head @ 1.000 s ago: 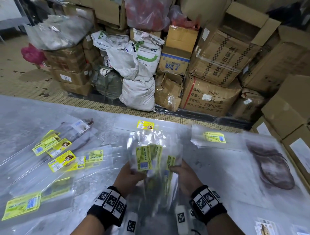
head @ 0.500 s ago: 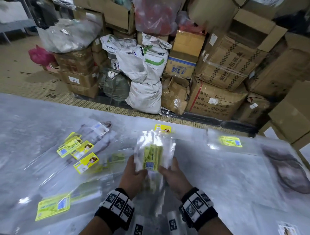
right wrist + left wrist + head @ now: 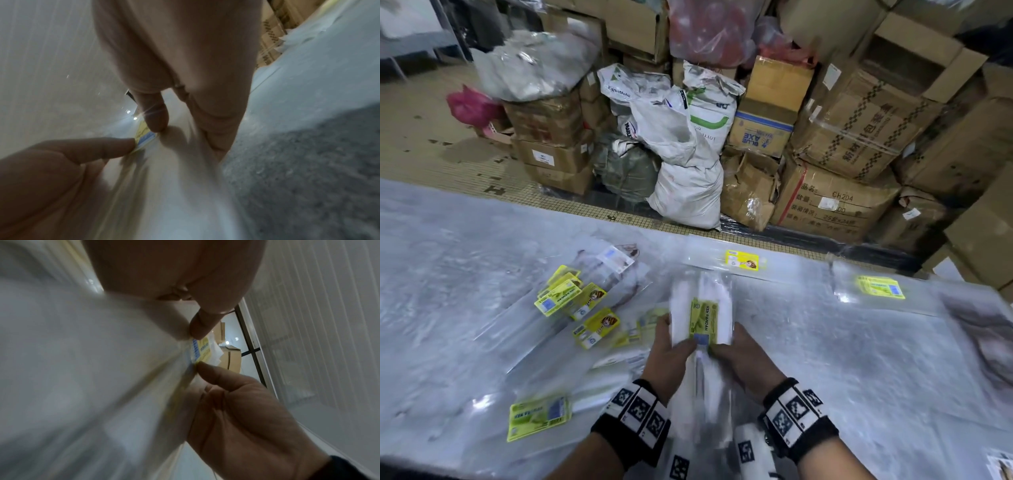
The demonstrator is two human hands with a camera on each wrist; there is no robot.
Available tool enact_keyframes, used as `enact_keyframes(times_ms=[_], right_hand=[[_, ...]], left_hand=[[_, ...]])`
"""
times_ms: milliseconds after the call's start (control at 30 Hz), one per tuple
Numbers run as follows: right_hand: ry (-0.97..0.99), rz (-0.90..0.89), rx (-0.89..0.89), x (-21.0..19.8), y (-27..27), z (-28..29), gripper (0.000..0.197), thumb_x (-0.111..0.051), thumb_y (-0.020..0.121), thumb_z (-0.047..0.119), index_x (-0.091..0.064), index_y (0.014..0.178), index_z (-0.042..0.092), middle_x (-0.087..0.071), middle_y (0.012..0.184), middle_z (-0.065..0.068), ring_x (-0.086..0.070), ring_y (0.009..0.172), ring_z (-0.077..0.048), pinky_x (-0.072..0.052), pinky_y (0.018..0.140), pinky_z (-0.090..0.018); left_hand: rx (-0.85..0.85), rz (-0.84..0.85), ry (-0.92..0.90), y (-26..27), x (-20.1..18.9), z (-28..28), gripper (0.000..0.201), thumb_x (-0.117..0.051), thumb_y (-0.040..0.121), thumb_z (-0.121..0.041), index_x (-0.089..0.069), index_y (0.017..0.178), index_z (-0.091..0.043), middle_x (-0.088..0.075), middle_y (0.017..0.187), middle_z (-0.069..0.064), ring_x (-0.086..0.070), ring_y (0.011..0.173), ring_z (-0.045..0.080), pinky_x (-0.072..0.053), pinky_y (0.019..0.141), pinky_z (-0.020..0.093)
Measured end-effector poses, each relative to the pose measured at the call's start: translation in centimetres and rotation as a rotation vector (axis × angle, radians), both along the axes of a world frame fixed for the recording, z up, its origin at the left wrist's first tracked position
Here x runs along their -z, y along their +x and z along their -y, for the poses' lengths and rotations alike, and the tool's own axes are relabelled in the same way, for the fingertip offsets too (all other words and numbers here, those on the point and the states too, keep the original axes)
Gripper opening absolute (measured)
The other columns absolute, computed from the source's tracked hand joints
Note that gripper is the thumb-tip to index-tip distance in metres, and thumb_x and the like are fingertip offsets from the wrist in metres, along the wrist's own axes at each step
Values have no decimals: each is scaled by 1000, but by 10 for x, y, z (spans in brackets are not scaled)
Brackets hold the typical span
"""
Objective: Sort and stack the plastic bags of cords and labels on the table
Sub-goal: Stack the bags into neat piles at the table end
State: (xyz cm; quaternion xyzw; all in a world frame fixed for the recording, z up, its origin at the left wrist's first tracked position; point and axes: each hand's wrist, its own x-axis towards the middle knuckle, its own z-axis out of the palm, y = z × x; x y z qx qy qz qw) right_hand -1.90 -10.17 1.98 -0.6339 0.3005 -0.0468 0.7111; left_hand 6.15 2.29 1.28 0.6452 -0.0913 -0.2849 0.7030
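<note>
Both hands hold one bundle of clear plastic bags (image 3: 702, 318) upright over the table (image 3: 448, 274), a yellow-green label (image 3: 703, 320) facing me. My left hand (image 3: 671, 353) grips its left edge and my right hand (image 3: 736, 353) its right edge. In the left wrist view both thumbs pinch the label (image 3: 202, 350); the right wrist view shows the same label (image 3: 145, 137). Loose labelled bags (image 3: 571, 298) lie fanned at the left. One more bag (image 3: 539, 416) lies at the near left.
A single labelled bag (image 3: 741, 260) lies by the far table edge and another with stacked labels (image 3: 880, 287) at the right. A dark brown patch (image 3: 989, 329) shows at the far right. Cardboard boxes (image 3: 835, 202) and white sacks (image 3: 688, 192) crowd the floor beyond.
The fanned bags between my hands have been drawn together into one narrow bundle with the labels lined up. Both hands have moved closer to each other.
</note>
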Motion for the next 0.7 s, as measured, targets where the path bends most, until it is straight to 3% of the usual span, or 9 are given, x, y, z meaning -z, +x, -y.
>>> enact_keyframes(times_ms=[100, 200, 333, 400, 467, 533, 567, 633, 700], right_hand=[[123, 39, 10, 2, 1, -4, 41, -56, 85, -10, -60, 122, 6, -73, 112, -18, -69, 106, -36, -53, 97, -49], [165, 60, -43, 5, 10, -19, 39, -55, 88, -6, -61, 125, 8, -67, 119, -27, -66, 107, -39, -49, 98, -50], [75, 82, -166, -3, 23, -37, 33, -62, 88, -10, -69, 113, 10, -73, 108, -18, -70, 101, -32, -54, 92, -46], [86, 106, -116, -3, 26, -40, 41, -60, 84, -14, -65, 117, 10, -74, 108, -15, -70, 98, -29, -55, 92, -47], [136, 90, -38, 6, 30, -40, 48, -56, 83, -19, -60, 120, 10, -75, 105, -11, -70, 94, -25, -58, 82, -38], [153, 18, 22, 19, 32, -39, 45, -50, 88, -20, -59, 118, 12, -77, 99, -3, -71, 92, -20, -55, 70, -22], [157, -17, 43, 23, 32, -39, 43, -50, 89, -19, -58, 117, 12, -77, 99, -2, -71, 91, -17, -54, 69, -20], [171, -76, 68, 31, 29, -40, 37, -51, 90, -17, -58, 115, 10, -76, 105, -7, -72, 89, -17, -54, 72, -25], [185, -130, 94, 39, 24, -43, 34, -52, 90, -16, -57, 116, 6, -74, 109, -13, -72, 91, -22, -52, 76, -33]], left_hand=[[-18, -21, -2, 3, 1, -10, 35, -58, 88, 12, -46, 110, -13, -68, 91, 7, -63, 63, -1, -48, 60, 14], [-90, 40, 18, 5, 1, -22, 36, -60, 88, 9, -45, 106, -18, -72, 80, -6, -64, 66, -1, -51, 65, 17], [-26, -111, 23, 15, -4, -45, 36, -61, 93, -4, -45, 120, -21, -69, 93, 7, -67, 72, 8, -52, 64, 23], [47, -158, 71, 28, -5, -65, 24, -56, 98, -15, -52, 121, -20, -68, 85, 10, -63, 66, 19, -49, 60, 28], [122, -24, 239, 45, 0, -90, 17, -57, 97, -19, -60, 114, -18, -64, 78, 3, -58, 61, 17, -49, 58, 28], [220, 283, 557, 62, 6, -117, 24, -65, 88, -17, -63, 112, -24, -61, 90, -2, -61, 78, 18, -52, 75, 30], [305, 437, 722, 68, 9, -129, 34, -67, 83, -15, -64, 115, -27, -59, 98, -2, -60, 88, 18, -48, 83, 27], [444, 594, 918, 73, 16, -146, 46, -64, 75, -12, -64, 116, -32, -56, 107, -2, -54, 104, 21, -44, 90, 27], [493, 620, 972, 70, 21, -154, 49, -60, 71, -12, -58, 114, -35, -45, 104, -6, -45, 108, 24, -43, 89, 31]])
